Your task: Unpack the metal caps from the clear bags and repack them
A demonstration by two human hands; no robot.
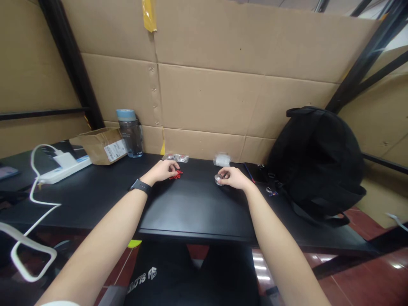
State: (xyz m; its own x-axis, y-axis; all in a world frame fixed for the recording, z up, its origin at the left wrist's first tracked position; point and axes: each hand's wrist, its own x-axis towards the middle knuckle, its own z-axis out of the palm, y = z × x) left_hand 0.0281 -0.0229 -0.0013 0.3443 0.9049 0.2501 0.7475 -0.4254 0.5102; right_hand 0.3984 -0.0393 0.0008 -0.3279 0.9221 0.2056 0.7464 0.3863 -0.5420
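Observation:
On the black table [191, 204], my left hand [162, 171] has its fingers curled down onto a small bunch of thin red pieces [176, 174]. Their exact kind is too small to make out. My right hand [235, 177] grips a small round clear-and-silver case [218, 179] by its right side, at table level. Behind my left hand lies a clear packet [180, 157] with round items in it. A whitish plastic-wrapped item [222, 160] is just behind my right hand.
At the left are a white power strip [65, 170] with a cable, an open cardboard box [102, 144] and a blue-lidded bottle [130, 134]. A black backpack [318, 161] stands at the right, keys [270, 191] beside it. A cardboard wall [204, 97] closes the back.

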